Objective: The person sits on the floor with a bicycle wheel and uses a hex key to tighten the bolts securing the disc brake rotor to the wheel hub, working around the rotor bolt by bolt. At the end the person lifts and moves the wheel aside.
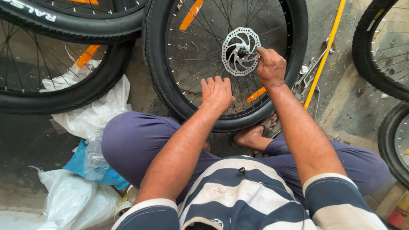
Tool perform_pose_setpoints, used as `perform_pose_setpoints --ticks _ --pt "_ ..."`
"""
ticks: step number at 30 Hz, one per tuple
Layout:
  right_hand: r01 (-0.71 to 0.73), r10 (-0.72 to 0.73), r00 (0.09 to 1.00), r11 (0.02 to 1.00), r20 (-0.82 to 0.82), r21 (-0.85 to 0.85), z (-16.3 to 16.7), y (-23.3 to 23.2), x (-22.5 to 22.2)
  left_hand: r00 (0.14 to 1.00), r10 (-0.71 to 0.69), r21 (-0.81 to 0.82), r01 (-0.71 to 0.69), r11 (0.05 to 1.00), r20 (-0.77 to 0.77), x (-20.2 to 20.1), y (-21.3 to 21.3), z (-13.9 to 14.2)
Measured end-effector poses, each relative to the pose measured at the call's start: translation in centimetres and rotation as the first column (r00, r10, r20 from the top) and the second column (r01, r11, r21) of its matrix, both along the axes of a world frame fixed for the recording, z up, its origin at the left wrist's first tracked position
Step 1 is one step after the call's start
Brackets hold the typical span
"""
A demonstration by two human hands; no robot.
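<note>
Bicycle wheel [187, 64], upright: left hand [216, 91] clasps spokes to steady it; right hand [270, 66] pinches hub axle [243, 52] beside disc rotor [233, 59].

Two more black bicycle wheels [64, 51] with orange reflectors overlap at the upper left, above crumpled white plastic bags [91, 117] and a blue bag [87, 164]. A yellow rod [324, 53] slants across the concrete floor [349, 106] toward further tyres [383, 47] on the right.
</note>
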State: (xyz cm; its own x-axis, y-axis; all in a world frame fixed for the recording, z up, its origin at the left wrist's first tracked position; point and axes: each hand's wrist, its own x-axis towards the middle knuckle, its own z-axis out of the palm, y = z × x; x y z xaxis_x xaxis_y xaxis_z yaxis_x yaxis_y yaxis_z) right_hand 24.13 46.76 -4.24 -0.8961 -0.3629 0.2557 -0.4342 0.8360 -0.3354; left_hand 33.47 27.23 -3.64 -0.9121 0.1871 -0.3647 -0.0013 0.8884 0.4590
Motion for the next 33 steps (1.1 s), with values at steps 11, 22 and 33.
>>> perform_pose_setpoints --ticks 11,22,33 --pt "-0.376 0.366 0.927 0.901 0.086 0.217 1.8 2.3 -0.4 0.999 0.016 -0.005 -0.016 1.000 0.030 -0.1 0.2 -0.4" --pt "-0.410 0.411 0.910 0.882 0.046 0.231 1.3 1.9 -2.2 0.997 0.014 0.019 -0.016 1.000 0.074 -0.1 0.7 -1.1" --pt "-0.500 0.528 0.848 0.783 0.029 0.370 4.9 1.7 -2.1 0.997 -0.002 0.015 0.001 1.000 0.077 -0.4 0.9 -0.6"
